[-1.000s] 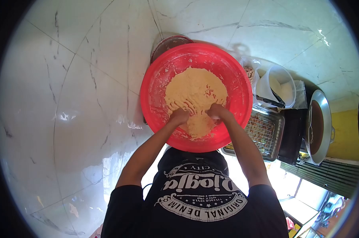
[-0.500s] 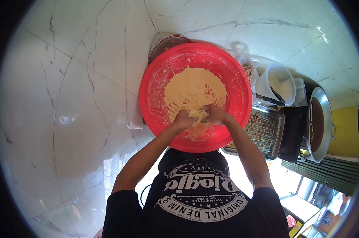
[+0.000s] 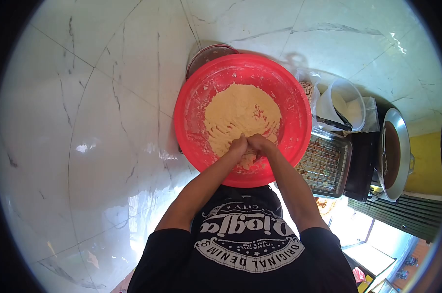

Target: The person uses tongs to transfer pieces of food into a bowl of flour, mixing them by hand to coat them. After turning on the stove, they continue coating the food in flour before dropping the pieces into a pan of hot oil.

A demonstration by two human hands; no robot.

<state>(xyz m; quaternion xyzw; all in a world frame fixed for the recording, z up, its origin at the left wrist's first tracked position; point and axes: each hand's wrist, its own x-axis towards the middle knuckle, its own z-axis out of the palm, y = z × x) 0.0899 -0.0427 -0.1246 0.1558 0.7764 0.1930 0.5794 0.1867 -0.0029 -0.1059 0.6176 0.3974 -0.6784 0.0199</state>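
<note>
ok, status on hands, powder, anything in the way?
Left hand and right hand close together at the pale yellow powder's near side, grip unclear. Powder grooved, spread in red basin. Nothing visibly blocking either hand.

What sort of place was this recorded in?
Probably a kitchen or food-preparation area: a round red plastic basin holds pale yellow, flour-like powder, and to the right are a rectangular metal wire rack and a wide silvery metal pan.
</note>
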